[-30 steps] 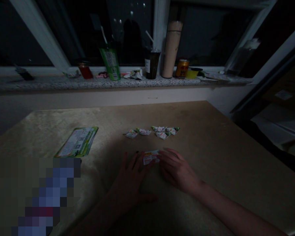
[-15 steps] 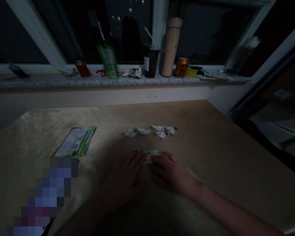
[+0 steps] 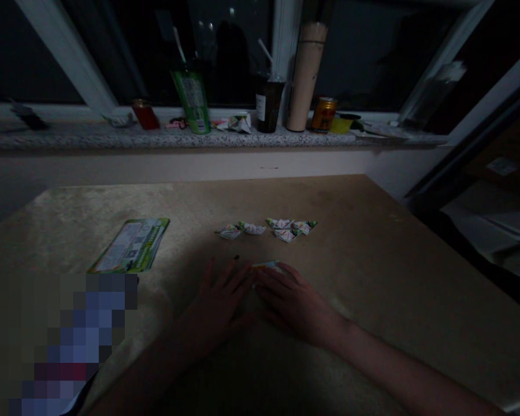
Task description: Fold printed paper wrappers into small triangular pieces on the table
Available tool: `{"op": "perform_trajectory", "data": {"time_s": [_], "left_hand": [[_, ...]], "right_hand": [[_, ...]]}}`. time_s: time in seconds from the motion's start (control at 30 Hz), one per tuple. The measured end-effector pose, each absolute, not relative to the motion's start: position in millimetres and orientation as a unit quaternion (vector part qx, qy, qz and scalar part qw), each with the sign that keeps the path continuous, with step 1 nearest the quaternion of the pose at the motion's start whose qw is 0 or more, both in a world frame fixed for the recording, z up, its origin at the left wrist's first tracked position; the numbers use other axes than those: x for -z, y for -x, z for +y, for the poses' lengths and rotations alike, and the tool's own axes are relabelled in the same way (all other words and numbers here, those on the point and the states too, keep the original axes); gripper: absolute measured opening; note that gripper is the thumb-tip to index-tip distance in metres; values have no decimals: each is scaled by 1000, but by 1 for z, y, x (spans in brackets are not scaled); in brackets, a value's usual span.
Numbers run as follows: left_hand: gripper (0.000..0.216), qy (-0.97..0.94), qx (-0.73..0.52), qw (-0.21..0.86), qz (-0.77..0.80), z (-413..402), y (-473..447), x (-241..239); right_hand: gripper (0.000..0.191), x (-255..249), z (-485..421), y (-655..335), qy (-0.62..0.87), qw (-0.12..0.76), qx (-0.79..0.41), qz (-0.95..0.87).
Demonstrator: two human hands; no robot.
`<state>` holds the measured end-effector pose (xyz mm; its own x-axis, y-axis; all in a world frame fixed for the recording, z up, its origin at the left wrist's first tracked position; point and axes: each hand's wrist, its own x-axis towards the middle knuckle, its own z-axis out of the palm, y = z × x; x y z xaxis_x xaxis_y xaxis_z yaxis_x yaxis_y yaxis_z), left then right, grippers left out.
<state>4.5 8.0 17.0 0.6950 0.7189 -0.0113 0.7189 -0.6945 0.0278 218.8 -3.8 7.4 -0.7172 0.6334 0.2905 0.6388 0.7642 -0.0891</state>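
A small printed paper piece (image 3: 266, 265) lies on the table, mostly covered; only its pale upper edge shows. My left hand (image 3: 225, 294) rests flat with fingers spread, its fingertips at the paper's left side. Over the paper lies my right hand (image 3: 297, 297), fingers stretched out and pressing on it, their tips close to the left fingers. Beyond both hands sit several folded paper triangles: a left pair (image 3: 252, 229) and a right cluster (image 3: 285, 234). To the left is a green-and-white printed stack of sheets (image 3: 132, 247).
A blurred-out blue shape (image 3: 86, 323) covers the lower left. Along the granite windowsill (image 3: 125, 137) stand a green cup (image 3: 193, 101), a dark cup with straw (image 3: 269, 104), a tall flask (image 3: 305, 81), an orange can (image 3: 324, 114) and a red jar (image 3: 145, 115).
My right hand has slid left over the paper piece, hiding more of it. My left fingers are spread a little wider. The view has shifted slightly.
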Motion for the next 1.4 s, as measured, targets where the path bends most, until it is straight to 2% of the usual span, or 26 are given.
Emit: {"op": "perform_trajectory", "data": {"time_s": [0.13,0.27,0.37,0.83,1.03,1.4], "left_hand": [[72,-919,22,35,393,8,-6,-18],[72,-924,12,41,380,9,-3,-14],[72,-925,3,41,377,8,-1,-10],[72,-920,-2,42,389,7,-6,-15],[73,-918,11,54,393,7,-5,-16],[74,-918,0,37,395,8,-4,-16]], "right_hand": [[40,-2,-2,-214,336,166,27,-927],[35,2,0,-214,347,207,-16,-915],[37,0,-1,-214,348,190,-26,-918],[39,-4,1,-211,323,120,65,-937],[35,1,2,-213,337,159,25,-927],[32,-14,-1,-213,359,163,4,-919]]}}
